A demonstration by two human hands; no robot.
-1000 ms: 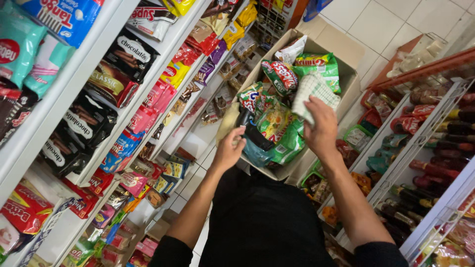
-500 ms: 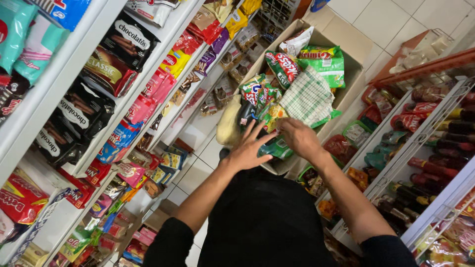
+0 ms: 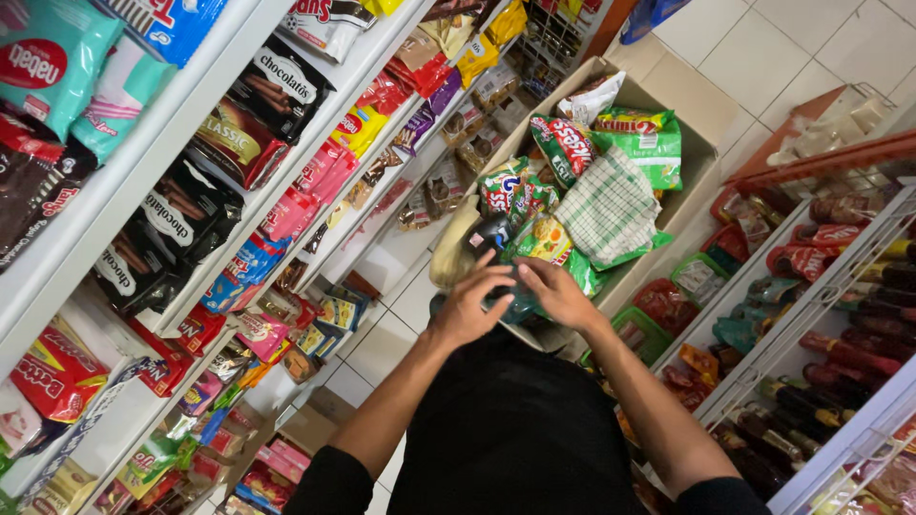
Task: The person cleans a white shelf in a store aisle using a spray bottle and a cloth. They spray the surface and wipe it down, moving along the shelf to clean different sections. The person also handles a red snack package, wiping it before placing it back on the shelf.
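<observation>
Head view, shop aisle, camera tipped steeply down. A cardboard box (image 3: 701, 153) sits on the tiled floor between the shelving on either side, packed with snack bags.

Left hand (image 3: 468, 310): at the near end of the box, fingers spread fairly wide and curved over a dark packet (image 3: 491, 234) lying among the bags. Fingertips touch it; whether they actually clamp it I cannot tell.

Right hand (image 3: 558, 294): just beside the left, nearly touching it, fingers loosely bent and pressed down on a yellow-green snack bag (image 3: 549, 238) at the box's near end. Resting on it, no clear grasp visible.

Both forearms bare, dark sleeves at the bottom edge, dark clothing between them.

In the box beyond the hands: a checked green-and-white cloth (image 3: 611, 205) draped over the bags, a green bag (image 3: 649, 143) farther back, a red-and-green bag (image 3: 568, 143) beside it, a white bag (image 3: 592, 95) at the far end.

Left side: white shelves (image 3: 124, 191) crammed with biscuit and chocolate packs. Right side: a wire rack (image 3: 840, 286) with bottles and small sachets.
</observation>
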